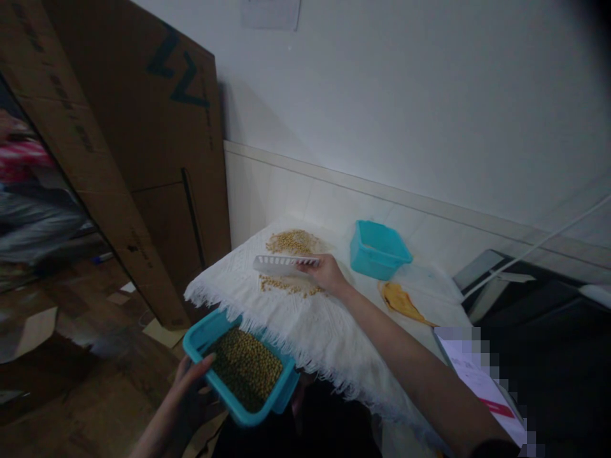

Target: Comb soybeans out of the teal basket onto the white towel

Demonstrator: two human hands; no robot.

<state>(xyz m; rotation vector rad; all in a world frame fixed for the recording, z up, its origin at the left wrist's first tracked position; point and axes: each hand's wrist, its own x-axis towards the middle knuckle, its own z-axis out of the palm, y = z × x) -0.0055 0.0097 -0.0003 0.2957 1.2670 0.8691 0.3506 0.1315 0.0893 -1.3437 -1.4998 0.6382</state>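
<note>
My left hand [191, 375] grips the rim of a turquoise plastic tub [274, 407], its thumb over the edge. The tub is tilted just off the table's front edge. Inside lie many small round beans [252, 359], yellowish on one side and darker green toward the near left. Over the table, my right hand [327, 273] is closed on the end of a white slotted plastic tray [272, 262], seen nearly edge-on. Loose yellow beans [293, 242] are heaped behind the tray, and a scattered strip of beans [281, 286] lies in front of it.
A white fringed cloth [233, 273] covers the table. At the back right stand a second turquoise tub [377, 257] and a yellow-orange flat item [401, 299]. A tall cardboard box [157, 140] borders the left; papers [477, 375] lie at the right. Another person [33, 178] is far left.
</note>
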